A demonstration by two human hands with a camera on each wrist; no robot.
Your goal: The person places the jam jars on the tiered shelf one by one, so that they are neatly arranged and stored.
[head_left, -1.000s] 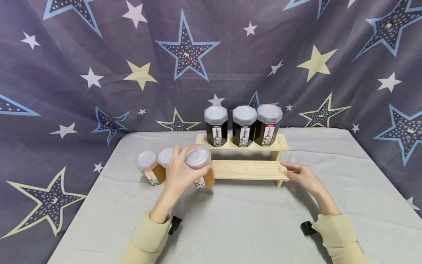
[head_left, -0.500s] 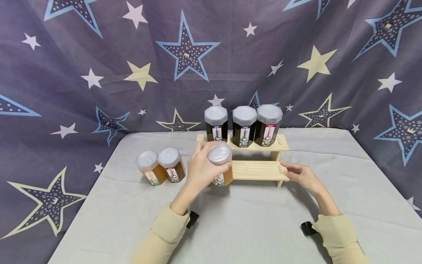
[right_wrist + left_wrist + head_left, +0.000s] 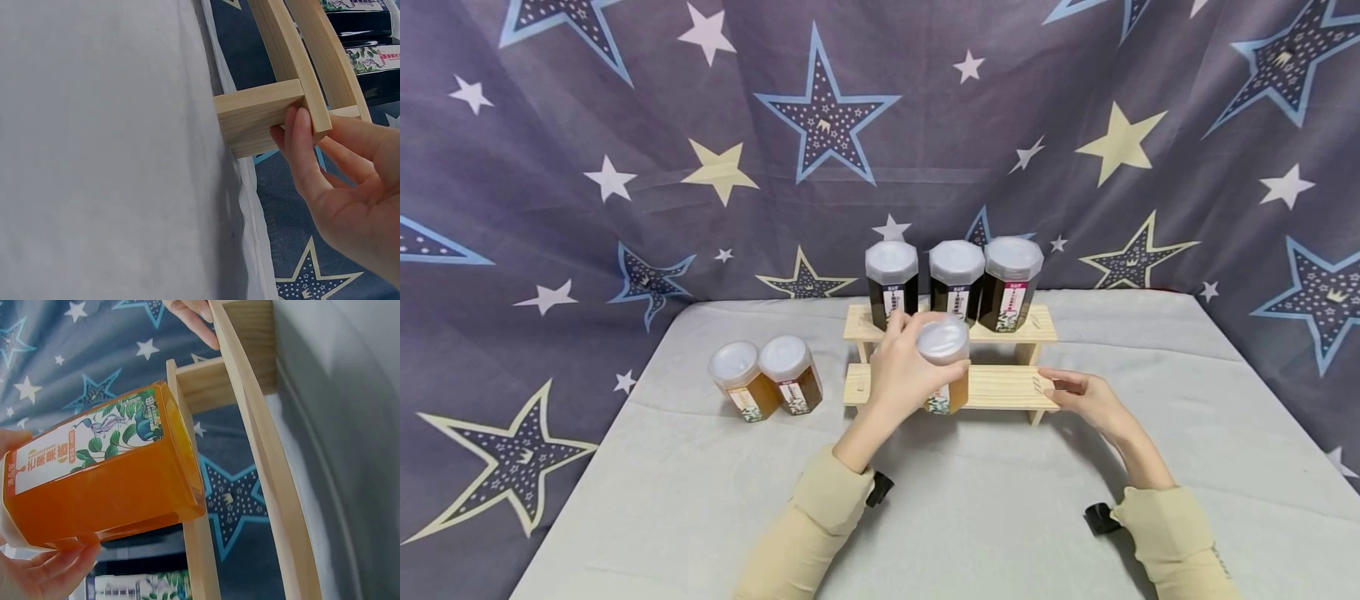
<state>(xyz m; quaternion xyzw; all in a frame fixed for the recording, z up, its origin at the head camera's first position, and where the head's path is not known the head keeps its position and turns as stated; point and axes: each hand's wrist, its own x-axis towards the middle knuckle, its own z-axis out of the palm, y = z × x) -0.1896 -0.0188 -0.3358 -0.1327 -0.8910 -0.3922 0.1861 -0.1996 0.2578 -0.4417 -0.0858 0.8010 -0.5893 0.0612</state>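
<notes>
My left hand (image 3: pixel 904 367) grips an orange jar (image 3: pixel 957 392) with a clear lid near its top, fingers and thumb round the sides. In the head view the jar overlaps the lower board of a two-step wooden rack (image 3: pixel 1011 387). The left wrist view shows the orange jar (image 3: pixel 119 481) with its leafy printed label, its base close to the rack's boards. My right hand (image 3: pixel 1090 404) pinches the right end of the lower board; in the right wrist view its fingers (image 3: pixel 303 144) lie around the board's corner. Dark jars (image 3: pixel 1011 292) stand on the upper board.
To the left on the cloth-covered table (image 3: pixel 1000 517) stand an amber jar (image 3: pixel 752 392) and a reddish-brown jar (image 3: pixel 797 387) side by side. Behind the rack hangs a star-patterned curtain (image 3: pixel 925 125).
My left hand has carried the orange jar rightward, from the rack's left end to in front of its middle. The two jars at left have come into full view. My right hand stays put.
</notes>
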